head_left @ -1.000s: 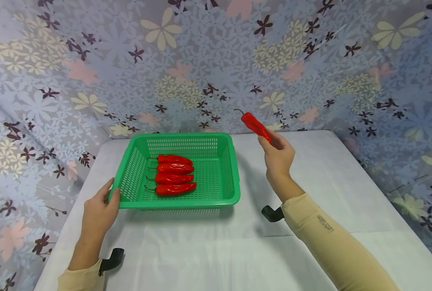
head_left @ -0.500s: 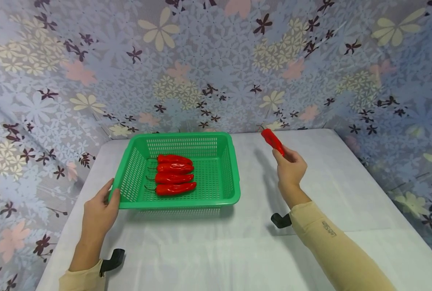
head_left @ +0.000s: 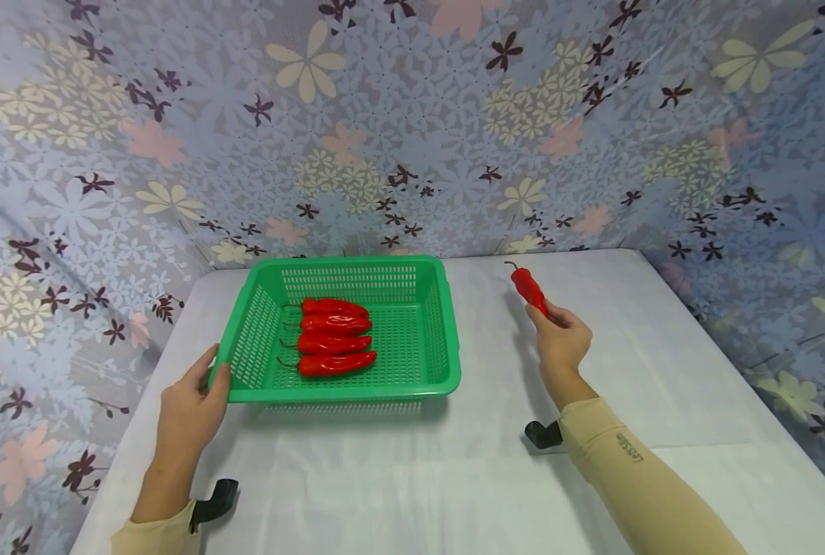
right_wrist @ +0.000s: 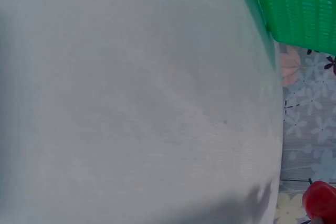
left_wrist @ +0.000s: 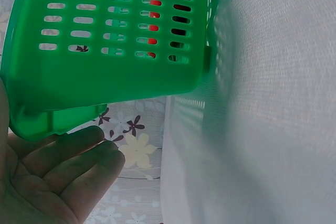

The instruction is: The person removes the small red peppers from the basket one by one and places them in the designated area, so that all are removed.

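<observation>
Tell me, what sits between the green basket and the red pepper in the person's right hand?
Nothing: in the head view only bare white tablecloth lies between the green basket and the red pepper that the right hand holds.

We found bare white table (head_left: 399, 478) in front of the green basket (head_left: 447, 339) and to its right, open for a hand to pass. The right hand (head_left: 564, 343), holding a red pepper (head_left: 529, 290), stood in that right-hand stretch, well apart from the basket wall. The left hand (head_left: 190, 408) blocked the basket's near left corner. Inside, four peppers (head_left: 332, 336) filled the left half; the right half lay free. Flowered cloth (head_left: 412, 131) closed the table's far edge and both sides.
</observation>
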### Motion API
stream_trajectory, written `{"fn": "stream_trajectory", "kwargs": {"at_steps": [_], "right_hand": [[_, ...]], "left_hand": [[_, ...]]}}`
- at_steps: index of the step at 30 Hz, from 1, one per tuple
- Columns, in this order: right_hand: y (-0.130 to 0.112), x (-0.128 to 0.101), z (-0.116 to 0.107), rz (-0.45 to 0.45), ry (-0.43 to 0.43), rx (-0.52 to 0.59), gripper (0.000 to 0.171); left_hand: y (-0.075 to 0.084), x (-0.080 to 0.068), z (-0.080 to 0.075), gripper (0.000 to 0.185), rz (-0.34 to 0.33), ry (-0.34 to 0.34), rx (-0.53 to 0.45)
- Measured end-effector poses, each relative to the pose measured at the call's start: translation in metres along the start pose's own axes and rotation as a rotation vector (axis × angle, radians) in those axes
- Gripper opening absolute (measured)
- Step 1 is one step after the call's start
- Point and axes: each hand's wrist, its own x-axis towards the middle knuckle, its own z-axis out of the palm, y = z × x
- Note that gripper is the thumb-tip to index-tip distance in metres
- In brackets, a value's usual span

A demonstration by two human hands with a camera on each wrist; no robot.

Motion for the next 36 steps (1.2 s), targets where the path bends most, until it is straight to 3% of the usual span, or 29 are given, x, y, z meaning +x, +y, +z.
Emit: {"fn": "stream_trajectory", "kwargs": {"at_steps": [14,22,36], "right_hand": [[0.018,0.001,-0.001,0.018,-0.019,-0.072,0.039],[0.018,-0.001,-0.004,0.121,-0.083,-0.121,0.042],[0.023,-0.001,-0.005,0.121,-0.095,-0.198,0.045]], "left_hand": [[0.001,-0.002,0.0,0.056,0.002,0.013,-0.003],[-0.001,0.0,0.0,0.055,0.031,0.025,-0.02],[0.0,0.0,0.001,0.054,0.038,0.038,-0.023]]}}
